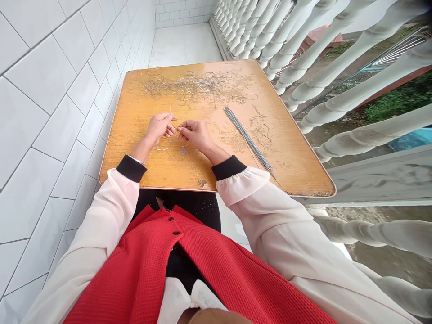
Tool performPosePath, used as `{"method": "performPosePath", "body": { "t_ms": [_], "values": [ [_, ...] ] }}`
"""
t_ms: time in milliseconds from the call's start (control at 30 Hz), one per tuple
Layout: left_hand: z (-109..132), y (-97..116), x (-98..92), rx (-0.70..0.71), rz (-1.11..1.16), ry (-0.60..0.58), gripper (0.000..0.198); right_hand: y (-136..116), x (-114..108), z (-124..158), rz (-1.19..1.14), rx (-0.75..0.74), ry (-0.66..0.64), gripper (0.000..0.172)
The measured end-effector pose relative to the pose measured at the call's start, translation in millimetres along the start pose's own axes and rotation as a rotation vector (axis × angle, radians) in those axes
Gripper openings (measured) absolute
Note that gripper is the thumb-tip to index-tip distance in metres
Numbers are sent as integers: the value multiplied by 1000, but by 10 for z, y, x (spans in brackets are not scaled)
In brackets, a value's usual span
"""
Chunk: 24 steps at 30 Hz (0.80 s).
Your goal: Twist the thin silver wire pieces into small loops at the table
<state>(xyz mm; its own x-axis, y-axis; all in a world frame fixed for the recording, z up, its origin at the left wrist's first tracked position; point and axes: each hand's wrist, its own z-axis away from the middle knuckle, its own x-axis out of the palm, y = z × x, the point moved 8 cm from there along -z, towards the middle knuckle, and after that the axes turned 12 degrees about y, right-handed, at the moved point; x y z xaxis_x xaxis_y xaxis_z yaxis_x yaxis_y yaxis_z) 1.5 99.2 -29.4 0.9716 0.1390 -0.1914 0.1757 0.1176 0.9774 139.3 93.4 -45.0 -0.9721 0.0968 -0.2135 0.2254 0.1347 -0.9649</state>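
At the far left, beyond the left hand, glossy white wall tiles (43,130) with dark joints run off past the edge of view. A pale, softly creased sleeve with a black cuff (131,168) covers the left forearm, and its upper part is cut off. The left hand (160,126) is curled nearly closed, thumb against the fingers, with hold of a thin wire (175,129); the folded fingers hide much of it, and how it bends inside them is hard to make out. A fine end pokes up above that hand, and a slender curve shows just below it, though whether these are one strand cannot be told. Farther out than both hands lies a springy tangle of wires (184,85), its loops too fine and crossed to separate. The right hand (195,135) meets the left closely, thumb and forefinger pinched on the wire, the other fingers tucked under and partly hidden. Beneath both hands, the table (293,166) has rounded corners and an orange-yellow, wood-grained top, worn and flaking in patches. Right of the right hand, straight grey rods (248,141) lie bundled slantwise, overlapping too tightly to count. Farther right, smooth, bulging white balusters (308,87) partly hide greenery.
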Motion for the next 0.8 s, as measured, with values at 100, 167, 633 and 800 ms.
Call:
{"method": "performPosePath", "body": {
  "t_ms": [100,167,633,800],
  "values": [
    [12,6,-8,-11,-28,23,23,-44,-16,20,89,-78,19,30],
    [20,15,-9,-8,-38,45,23,-91,-23,48,162,-139,31,31],
    [-141,87,-215,117,7,157,19,-6,-113,47,-166,227,-47,19],
    [-137,93,-232,117,46,146,21,18,-95,60,-152,265,-46,24]
  ]
}}
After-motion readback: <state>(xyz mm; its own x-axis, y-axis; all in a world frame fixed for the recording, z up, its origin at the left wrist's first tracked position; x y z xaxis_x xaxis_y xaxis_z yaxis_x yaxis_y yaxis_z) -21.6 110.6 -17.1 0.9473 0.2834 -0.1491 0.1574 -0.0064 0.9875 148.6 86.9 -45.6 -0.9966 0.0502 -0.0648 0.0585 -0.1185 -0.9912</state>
